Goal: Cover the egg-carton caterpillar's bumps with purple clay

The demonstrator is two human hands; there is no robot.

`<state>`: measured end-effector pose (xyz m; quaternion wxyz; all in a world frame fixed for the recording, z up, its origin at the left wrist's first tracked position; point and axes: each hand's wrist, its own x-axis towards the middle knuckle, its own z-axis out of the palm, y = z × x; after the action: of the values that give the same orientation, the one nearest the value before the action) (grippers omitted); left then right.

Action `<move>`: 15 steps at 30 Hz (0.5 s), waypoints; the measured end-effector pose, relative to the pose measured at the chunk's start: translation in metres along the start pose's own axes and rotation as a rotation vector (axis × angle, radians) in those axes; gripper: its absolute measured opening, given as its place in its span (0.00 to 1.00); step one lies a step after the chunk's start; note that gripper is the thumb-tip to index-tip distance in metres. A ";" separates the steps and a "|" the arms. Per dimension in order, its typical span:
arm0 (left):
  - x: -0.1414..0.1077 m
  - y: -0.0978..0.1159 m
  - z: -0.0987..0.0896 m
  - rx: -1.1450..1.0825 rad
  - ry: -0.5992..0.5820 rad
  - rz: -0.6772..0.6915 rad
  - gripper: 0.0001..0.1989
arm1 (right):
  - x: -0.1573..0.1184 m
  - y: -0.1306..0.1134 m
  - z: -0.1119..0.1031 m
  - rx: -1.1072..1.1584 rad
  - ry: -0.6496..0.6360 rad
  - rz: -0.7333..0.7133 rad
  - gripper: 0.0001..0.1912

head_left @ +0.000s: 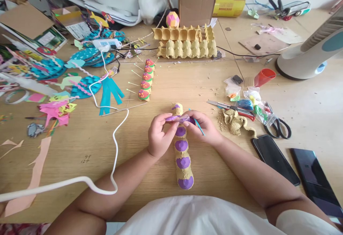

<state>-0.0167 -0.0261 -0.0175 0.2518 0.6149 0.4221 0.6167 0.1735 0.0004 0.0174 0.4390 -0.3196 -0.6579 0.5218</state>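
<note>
The egg-carton strip lies under the two hands, on the wooden table, its long axis from near edge to far edge.
From my distant place, I see the wooden table (pixel 222 177) and on it the egg-carton strip (pixel 183 153), running from beneath the hands toward the near edge; neither hand is clearly nearer. The left hand (pixel 162 133) is half curled, its fingertips pinching the purple clay (pixel 171 118); the right hand (pixel 202 126) pinches its other side and also holds a thin blue stick (pixel 199 126).
</note>
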 end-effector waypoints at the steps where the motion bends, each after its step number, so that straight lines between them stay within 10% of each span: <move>1: 0.001 0.001 0.000 -0.016 -0.005 -0.014 0.17 | 0.000 0.001 0.000 -0.020 0.001 -0.012 0.15; 11: 0.002 0.007 0.003 -0.183 -0.117 -0.058 0.17 | 0.000 -0.001 -0.001 -0.096 0.047 -0.129 0.12; 15: 0.005 0.002 -0.002 -0.186 -0.085 -0.130 0.19 | 0.006 0.006 -0.021 -0.359 0.270 -0.080 0.12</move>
<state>-0.0191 -0.0232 -0.0129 0.3648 0.5860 0.3909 0.6089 0.1904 0.0155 0.0142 0.4795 -0.4329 -0.6878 0.3310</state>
